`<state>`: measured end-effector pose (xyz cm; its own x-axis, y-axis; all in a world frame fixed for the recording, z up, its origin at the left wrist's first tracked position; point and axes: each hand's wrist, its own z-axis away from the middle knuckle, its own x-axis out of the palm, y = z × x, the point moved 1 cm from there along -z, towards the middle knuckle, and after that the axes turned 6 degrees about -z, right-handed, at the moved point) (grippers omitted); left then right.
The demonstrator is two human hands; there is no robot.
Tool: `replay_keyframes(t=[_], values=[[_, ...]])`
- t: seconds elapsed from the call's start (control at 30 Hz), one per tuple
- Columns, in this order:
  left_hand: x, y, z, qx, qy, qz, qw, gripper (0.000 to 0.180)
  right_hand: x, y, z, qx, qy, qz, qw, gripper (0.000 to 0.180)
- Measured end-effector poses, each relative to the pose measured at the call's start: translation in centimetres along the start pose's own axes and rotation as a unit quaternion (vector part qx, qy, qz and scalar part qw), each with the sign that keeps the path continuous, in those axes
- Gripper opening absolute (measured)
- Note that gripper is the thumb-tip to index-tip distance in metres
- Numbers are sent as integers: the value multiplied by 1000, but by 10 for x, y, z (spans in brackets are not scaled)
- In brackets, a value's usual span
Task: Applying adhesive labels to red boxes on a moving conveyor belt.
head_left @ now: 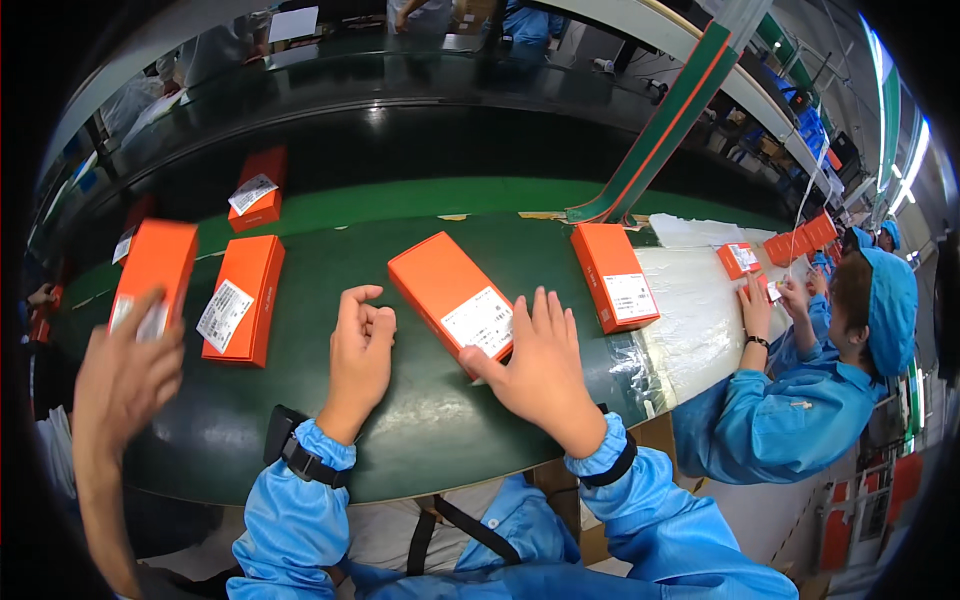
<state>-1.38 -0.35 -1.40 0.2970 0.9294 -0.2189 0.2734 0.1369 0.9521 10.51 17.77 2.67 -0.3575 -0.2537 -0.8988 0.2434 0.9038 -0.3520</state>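
Right hand [540,365] lies flat, fingers spread, on the near corner of an orange flat box [455,296] with a white label; thumb is at the box's near edge, palm on the green conveyor belt [400,420]. It presses rather than grips, nothing clasped. Left hand [360,345] sits just left of that box, loosely curled, fingers bent inward, empty, apart from the box by a narrow gap. This box lies diagonal, mid-belt, close to the near edge. A second orange box [615,275] lies to its right, near the belt's far edge, label up, partly on a clear plastic sheet [700,320] that covers the right end of the belt. A third orange box [243,297] lies left of the left hand, well apart, label up. A fourth box [258,190] sits farther back, towards the far left, on the belt's far side. At the left edge another person's hand [125,375] is raised and holds an orange box [152,275] above the belt. At the right end a person in a blue coat and cap [840,370] has both hands on small orange boxes [740,260] on the plastic sheet.
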Motion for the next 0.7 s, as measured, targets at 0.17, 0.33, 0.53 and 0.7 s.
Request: replay_keyframes(t=[0.17, 0.33, 0.53, 0.7], values=[[16, 12, -13, -29, 1, 15, 999, 24, -4, -6, -4, -102, 76, 23, 992, 95], [20, 31, -55, 242, -105, -289, 920, 20, -2, 2, -5, -57, 4, -107, 993, 81], [183, 190, -96, 646, -283, -473, 527, 42, -72, 65, 75, -22, 75, -52, 996, 83], [216, 142, -94, 592, -437, -415, 536, 47, -92, 101, 97, 45, 125, -34, 991, 80]])
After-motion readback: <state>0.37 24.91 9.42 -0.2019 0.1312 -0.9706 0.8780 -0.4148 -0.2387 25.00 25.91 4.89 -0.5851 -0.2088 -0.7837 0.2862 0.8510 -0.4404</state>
